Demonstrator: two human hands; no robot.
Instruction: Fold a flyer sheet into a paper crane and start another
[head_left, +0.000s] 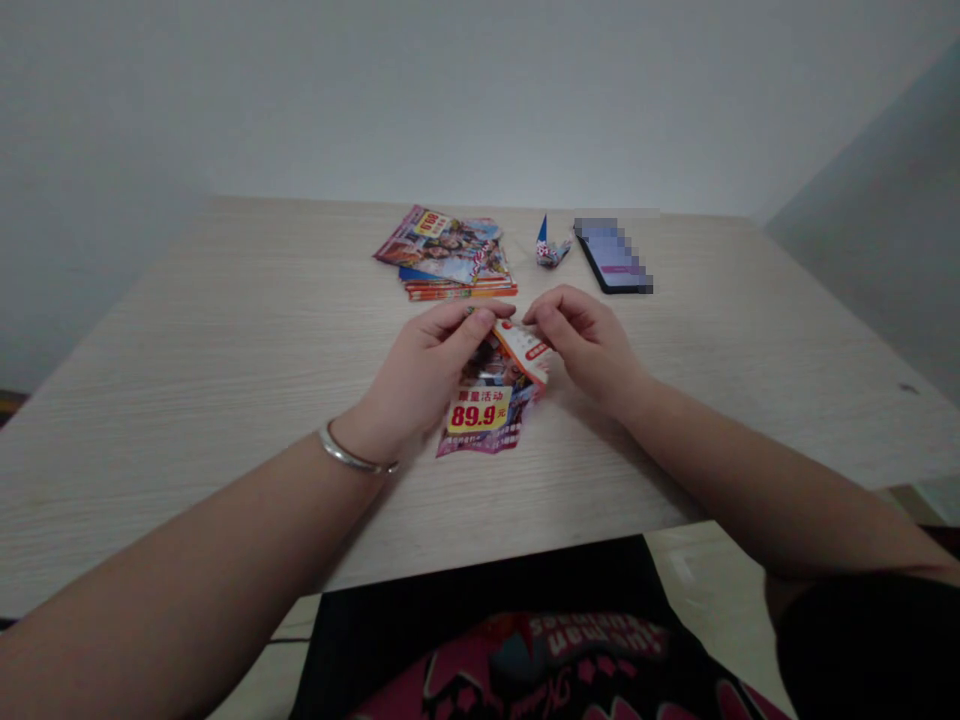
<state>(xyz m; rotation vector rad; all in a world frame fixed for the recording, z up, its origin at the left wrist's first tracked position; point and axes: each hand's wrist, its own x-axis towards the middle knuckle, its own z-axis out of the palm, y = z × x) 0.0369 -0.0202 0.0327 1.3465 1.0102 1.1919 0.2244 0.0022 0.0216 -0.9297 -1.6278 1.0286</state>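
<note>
The left hand (429, 362) has its grip clamped on a folded paper (496, 393); the right hand (589, 342) meets its edge, grip I cannot tell.

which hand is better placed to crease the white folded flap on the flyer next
Probably the right hand: it sits by the right edge of the white flap, while the left hand holds the flyer at its upper left, so that one seems better suited to steadying.
</note>
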